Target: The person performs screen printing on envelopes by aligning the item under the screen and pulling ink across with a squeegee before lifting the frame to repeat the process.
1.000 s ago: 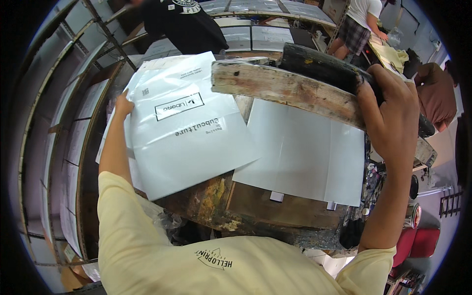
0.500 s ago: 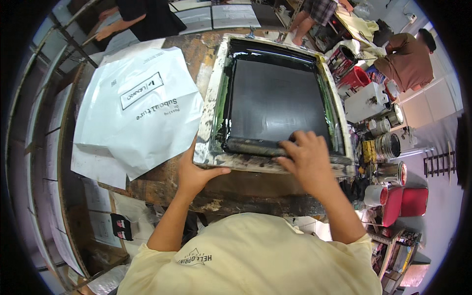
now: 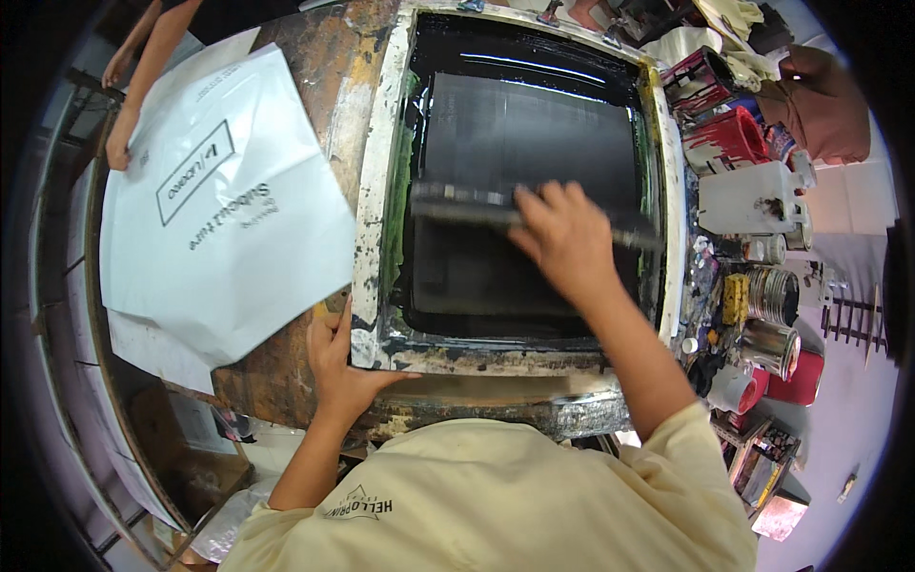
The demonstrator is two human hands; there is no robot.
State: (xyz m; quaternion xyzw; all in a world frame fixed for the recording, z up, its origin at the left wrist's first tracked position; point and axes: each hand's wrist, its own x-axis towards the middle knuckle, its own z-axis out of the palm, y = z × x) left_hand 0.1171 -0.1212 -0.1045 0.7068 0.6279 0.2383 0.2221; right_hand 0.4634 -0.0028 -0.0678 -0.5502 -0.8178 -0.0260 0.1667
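Note:
A screen printing frame (image 3: 370, 219) with worn white edges lies on the bench before me, its mesh (image 3: 496, 286) covered in black ink. My right hand (image 3: 567, 234) grips a long dark squeegee (image 3: 462, 202), blurred by motion, that lies across the middle of the screen. At the frame's near left corner rests my left hand (image 3: 341, 367), thumb stretched along the front edge and fingers spread up the left side. Left of the frame is a white plastic bag (image 3: 248, 219) with black print. A co-worker's hand (image 3: 119, 143) touches its far left edge.
Ink-stained cans, a red-streaked bucket (image 3: 729, 143), a whitish jug (image 3: 748, 198) and several tins (image 3: 770, 294) crowd the right side. Clamps (image 3: 548, 13) stand at the frame's far edge. Racks (image 3: 86, 334) run along the left. Another person (image 3: 810, 105) is at the far right.
The squeegee in my right hand has gone from the screen's near end away to its middle. A co-worker's hand has reached the white bag. The view has shifted; my left hand stays at the corner.

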